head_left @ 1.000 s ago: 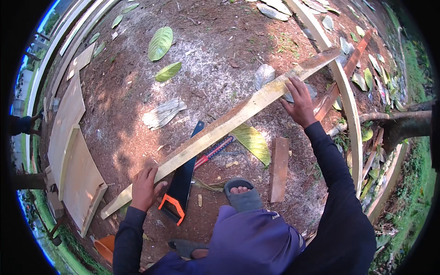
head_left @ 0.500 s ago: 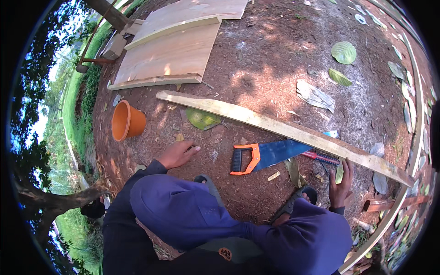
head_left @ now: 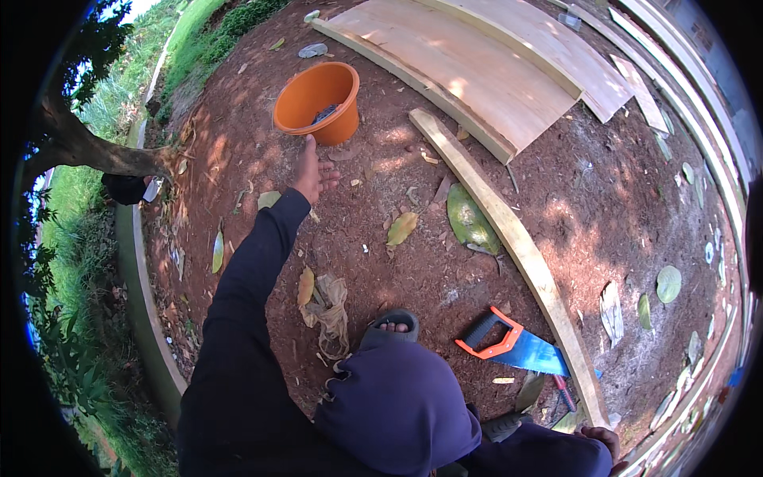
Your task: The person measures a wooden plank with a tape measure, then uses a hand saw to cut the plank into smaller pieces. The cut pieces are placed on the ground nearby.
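Observation:
My left hand (head_left: 312, 172) reaches out with its fingers stretched and nothing in them. One fingertip lies at the near edge of the orange bucket (head_left: 343, 121); whether they touch I cannot tell. Something dark sits inside the bucket. At the lower right, my right hand (head_left: 601, 440) is beside my knee and the near end of a long wooden plank (head_left: 520, 238); its fingers are partly hidden. A handsaw (head_left: 517, 347) with a blue blade and an orange and black handle lies against the plank. Next to it is a red and dark handle (head_left: 563, 393), partly under the plank.
Plywood sheets (head_left: 509, 87) edged with wooden battens lie at the far side. Large leaves (head_left: 469, 219) and a crumpled tan scrap (head_left: 332, 310) are scattered over the reddish soil. A tree trunk (head_left: 111, 151) and a concrete kerb (head_left: 151, 318) stand on the left.
My view has swung left. My left hand has moved out to the bucket. My right hand has come back toward my knee, while the saw and plank stay on the ground.

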The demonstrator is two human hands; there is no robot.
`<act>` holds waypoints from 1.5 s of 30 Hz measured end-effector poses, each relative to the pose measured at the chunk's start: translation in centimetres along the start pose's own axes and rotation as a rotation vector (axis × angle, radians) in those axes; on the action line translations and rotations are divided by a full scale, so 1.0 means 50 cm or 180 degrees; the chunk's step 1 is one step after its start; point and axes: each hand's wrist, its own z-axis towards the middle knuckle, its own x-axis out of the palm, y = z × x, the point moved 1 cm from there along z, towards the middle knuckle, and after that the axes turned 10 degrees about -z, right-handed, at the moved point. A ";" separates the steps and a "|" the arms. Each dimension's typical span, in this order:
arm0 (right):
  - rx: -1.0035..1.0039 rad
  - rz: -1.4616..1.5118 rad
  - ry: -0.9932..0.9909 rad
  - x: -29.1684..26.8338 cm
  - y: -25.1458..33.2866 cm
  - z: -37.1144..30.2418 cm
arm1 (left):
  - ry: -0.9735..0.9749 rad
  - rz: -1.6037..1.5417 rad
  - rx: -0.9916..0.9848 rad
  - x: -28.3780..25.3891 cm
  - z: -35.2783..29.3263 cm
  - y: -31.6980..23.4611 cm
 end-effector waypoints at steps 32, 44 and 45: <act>0.0942 -0.0873 -0.1668 0.119 -0.022 0.158 | 0.1252 0.2522 0.1130 0.043 0.330 -0.198; 0.2175 0.0429 -0.5358 0.062 -0.221 -0.663 | 0.1563 0.2600 0.0216 0.041 0.644 -0.145; 0.2287 0.0546 -0.5454 0.080 -0.234 -0.684 | 0.1500 0.2631 0.0268 0.054 0.641 -0.136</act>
